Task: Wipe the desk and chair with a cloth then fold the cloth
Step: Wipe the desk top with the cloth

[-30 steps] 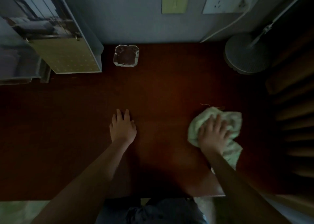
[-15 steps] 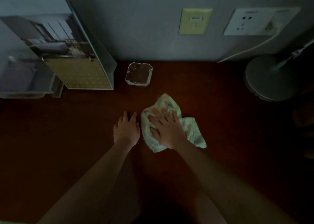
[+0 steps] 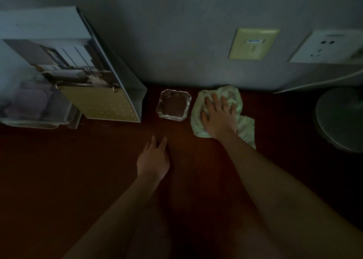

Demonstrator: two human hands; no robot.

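A pale green cloth [image 3: 245,128] lies crumpled on the dark red-brown desk [image 3: 78,170], up against the back wall. My right hand [image 3: 219,116] presses flat on the cloth with fingers spread. My left hand [image 3: 153,158] rests on the bare desk nearer to me, fingers straight, holding nothing. The chair is out of view.
A square glass ashtray [image 3: 173,104] stands just left of the cloth. A desk calendar and boxes [image 3: 94,82] fill the back left. A round lamp base [image 3: 341,119] sits at the right edge. Wall plates [image 3: 253,43] and a white cable [image 3: 318,82] are on the wall.
My right hand has slid the cloth from the desk's right side to the middle, then away from me to the back wall beside the ashtray. My left hand stayed put.
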